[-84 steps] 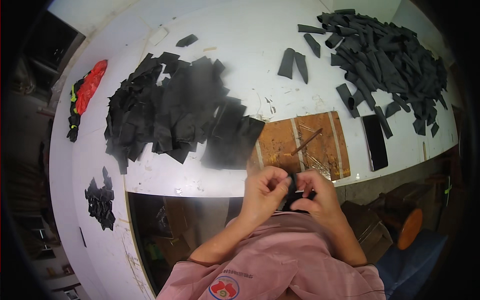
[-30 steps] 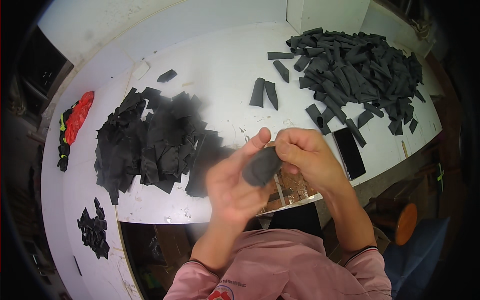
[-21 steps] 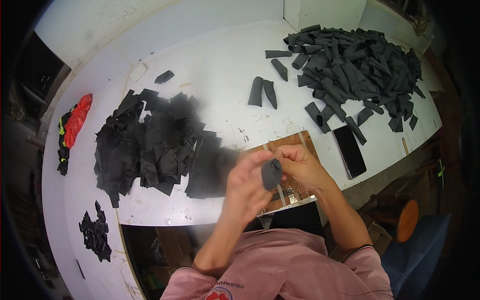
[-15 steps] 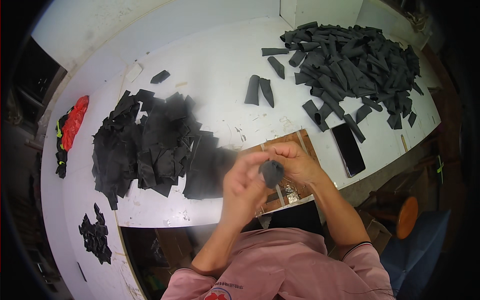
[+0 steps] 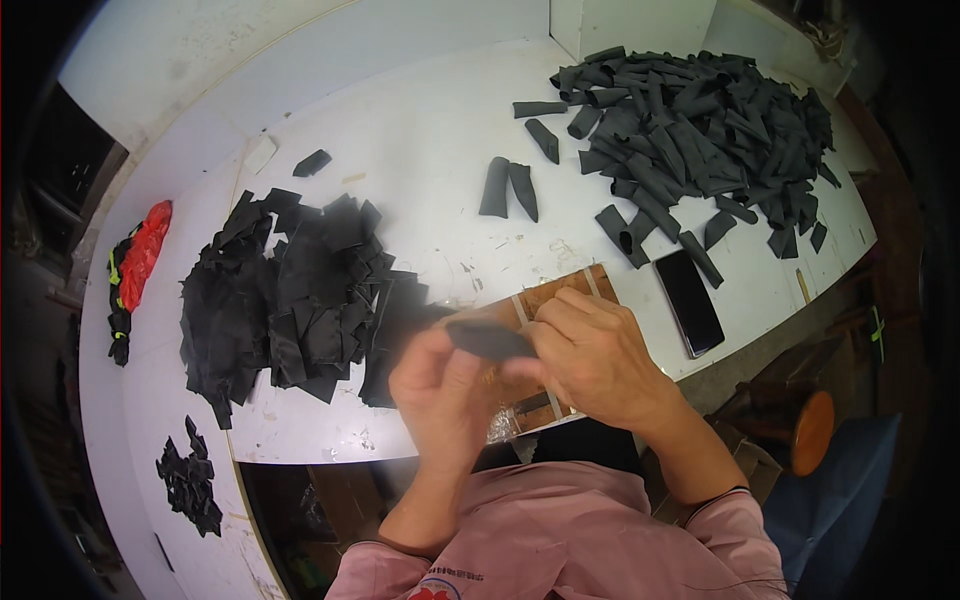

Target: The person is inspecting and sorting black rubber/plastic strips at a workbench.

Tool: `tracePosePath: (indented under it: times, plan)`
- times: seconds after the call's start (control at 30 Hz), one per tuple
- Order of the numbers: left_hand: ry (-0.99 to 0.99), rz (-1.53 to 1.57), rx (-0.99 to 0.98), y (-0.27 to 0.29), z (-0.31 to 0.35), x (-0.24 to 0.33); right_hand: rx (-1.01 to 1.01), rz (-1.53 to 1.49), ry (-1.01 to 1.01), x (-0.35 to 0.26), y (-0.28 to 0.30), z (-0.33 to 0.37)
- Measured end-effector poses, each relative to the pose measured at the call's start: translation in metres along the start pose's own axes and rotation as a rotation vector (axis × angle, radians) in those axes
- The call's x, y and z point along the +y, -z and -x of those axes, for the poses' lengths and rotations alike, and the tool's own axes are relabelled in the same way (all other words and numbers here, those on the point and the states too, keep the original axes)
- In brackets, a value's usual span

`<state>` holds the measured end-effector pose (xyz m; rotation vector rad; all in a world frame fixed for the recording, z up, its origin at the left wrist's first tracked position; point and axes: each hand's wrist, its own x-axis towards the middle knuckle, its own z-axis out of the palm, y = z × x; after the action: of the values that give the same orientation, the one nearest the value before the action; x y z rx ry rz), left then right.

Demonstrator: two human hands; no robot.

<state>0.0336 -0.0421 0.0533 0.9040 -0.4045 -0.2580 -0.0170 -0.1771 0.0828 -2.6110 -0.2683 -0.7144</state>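
Over the tabletop's (image 5: 430, 100) near edge, the blurred left hand (image 5: 436, 398) is set against the left end of a dark cloth piece (image 5: 490, 341), its grip impossible to tell; the right end is pinched by the right hand (image 5: 592, 352). Two-handed working of the cloth seems under way; steady support at both ends seems called for.

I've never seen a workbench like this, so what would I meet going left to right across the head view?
Red plastic bag, pile of flat black fabric, left hand, dark cloth piece, right hand, dark phone, round orange-brown object.
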Motion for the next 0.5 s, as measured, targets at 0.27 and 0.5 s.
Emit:
tracePosePath:
  times: [0.27,0.5]
  plan:
    - [0.057,-0.141,-0.131,-0.002,-0.002,-0.018,0.011,-0.147,-0.126,0.022,-0.031,0.026]
    - [0.241,-0.572,-0.482,-0.009,-0.034,0.002,0.050,-0.309,-0.164,0.024,-0.043,0.036]
